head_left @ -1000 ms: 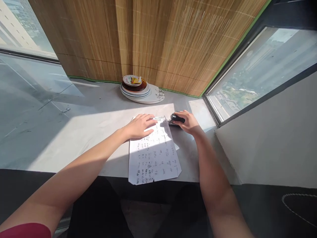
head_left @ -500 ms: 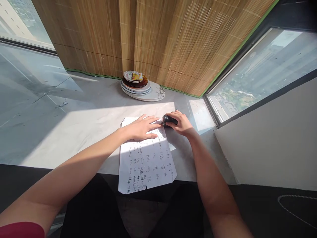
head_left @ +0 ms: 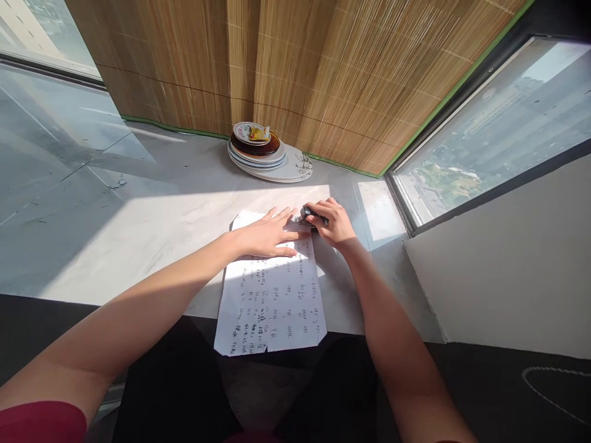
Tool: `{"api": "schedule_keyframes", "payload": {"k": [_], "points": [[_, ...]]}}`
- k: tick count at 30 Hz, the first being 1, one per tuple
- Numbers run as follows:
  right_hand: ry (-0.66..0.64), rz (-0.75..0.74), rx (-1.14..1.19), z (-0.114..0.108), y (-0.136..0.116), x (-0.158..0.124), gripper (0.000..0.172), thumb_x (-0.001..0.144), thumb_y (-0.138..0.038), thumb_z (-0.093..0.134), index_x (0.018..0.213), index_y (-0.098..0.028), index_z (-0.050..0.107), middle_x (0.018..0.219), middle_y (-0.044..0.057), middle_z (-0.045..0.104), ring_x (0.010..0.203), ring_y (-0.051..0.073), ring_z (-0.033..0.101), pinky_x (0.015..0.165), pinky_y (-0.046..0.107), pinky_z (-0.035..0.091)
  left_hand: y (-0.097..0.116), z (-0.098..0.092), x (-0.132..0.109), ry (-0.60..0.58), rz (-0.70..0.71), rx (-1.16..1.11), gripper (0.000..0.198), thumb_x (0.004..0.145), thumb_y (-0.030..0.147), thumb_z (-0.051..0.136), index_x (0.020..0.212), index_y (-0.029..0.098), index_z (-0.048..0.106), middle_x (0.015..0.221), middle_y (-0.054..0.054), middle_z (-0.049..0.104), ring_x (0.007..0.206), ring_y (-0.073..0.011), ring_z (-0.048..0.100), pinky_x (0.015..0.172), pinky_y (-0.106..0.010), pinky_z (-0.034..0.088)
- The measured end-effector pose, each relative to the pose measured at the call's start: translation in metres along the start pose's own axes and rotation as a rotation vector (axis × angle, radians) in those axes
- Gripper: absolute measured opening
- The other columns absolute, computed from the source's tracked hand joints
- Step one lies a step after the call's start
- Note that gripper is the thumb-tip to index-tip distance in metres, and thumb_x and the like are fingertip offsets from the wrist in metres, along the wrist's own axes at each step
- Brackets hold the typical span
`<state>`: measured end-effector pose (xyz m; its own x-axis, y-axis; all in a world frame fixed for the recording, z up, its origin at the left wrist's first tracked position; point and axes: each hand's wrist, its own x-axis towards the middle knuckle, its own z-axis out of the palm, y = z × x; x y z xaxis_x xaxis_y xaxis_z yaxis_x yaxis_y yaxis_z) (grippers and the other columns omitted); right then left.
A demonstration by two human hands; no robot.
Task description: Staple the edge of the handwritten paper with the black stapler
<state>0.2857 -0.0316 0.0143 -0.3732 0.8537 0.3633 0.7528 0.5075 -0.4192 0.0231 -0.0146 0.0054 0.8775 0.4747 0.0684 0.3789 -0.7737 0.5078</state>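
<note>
My left hand (head_left: pixel 270 235) lies flat with fingers spread on a white sheet of paper (head_left: pixel 272 295) covered in handwriting. The sheet rests on the grey-white counter, its lower end hanging over the front edge. In my right hand (head_left: pixel 333 223) is a black stapler (head_left: pixel 310 213), gripped at the paper's upper right edge. The stapler's nose is over the sheet, close to the left fingertips; my fingers hide much of its body. Whether one sheet or more lies there, I cannot tell.
A stack of plates (head_left: pixel 258 157) with a small yellow packet (head_left: pixel 259 133) on top stands at the back of the counter (head_left: pixel 161 227). Behind it hangs a bamboo blind (head_left: pixel 277 61). A window (head_left: pixel 480 141) and a white wall (head_left: pixel 498 264) bound the right side.
The stapler in my right hand has moved farther in over the paper's edge. The sheet has turned slightly, its lower end shifting left. The left hand stays flat on it.
</note>
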Motion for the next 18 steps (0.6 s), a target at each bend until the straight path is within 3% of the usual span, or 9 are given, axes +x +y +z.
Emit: {"api": "schedule_keyframes", "payload": {"k": [8, 12, 18], "points": [[-0.002, 0.029, -0.113, 0.004, -0.004, 0.001, 0.023, 0.11, -0.039, 0.058, 0.114, -0.03, 0.079, 0.096, 0.01, 0.074, 0.098, 0.033, 0.054, 0.086, 0.045, 0.044, -0.005, 0.004, 0.0, 0.013, 0.016, -0.009, 0.055, 0.1, 0.063, 0.07, 0.153, 0.048, 0.069, 0.177, -0.001, 0.049, 0.174, -0.042, 0.019, 0.139, -0.068, 0.013], [-0.016, 0.028, -0.118, 0.003, -0.005, 0.001, 0.023, 0.11, -0.039, 0.058, 0.113, -0.03, 0.079, 0.097, 0.01, 0.074, 0.098, 0.034, 0.054, 0.086, 0.046, 0.043, -0.009, 0.007, 0.0, 0.042, 0.019, -0.021, 0.057, 0.098, 0.059, 0.075, 0.154, 0.046, 0.07, 0.175, -0.001, 0.051, 0.174, -0.0378, 0.021, 0.141, -0.066, 0.015], [-0.057, 0.032, -0.099, 0.0, -0.004, 0.001, 0.021, 0.109, -0.039, 0.06, 0.109, -0.027, 0.079, 0.094, 0.01, 0.072, 0.096, 0.032, 0.053, 0.087, 0.044, 0.043, -0.007, 0.006, 0.0, 0.009, 0.028, -0.005, 0.058, 0.104, 0.061, 0.067, 0.159, 0.042, 0.066, 0.179, -0.003, 0.045, 0.175, -0.0401, 0.012, 0.14, -0.07, 0.007]]}}
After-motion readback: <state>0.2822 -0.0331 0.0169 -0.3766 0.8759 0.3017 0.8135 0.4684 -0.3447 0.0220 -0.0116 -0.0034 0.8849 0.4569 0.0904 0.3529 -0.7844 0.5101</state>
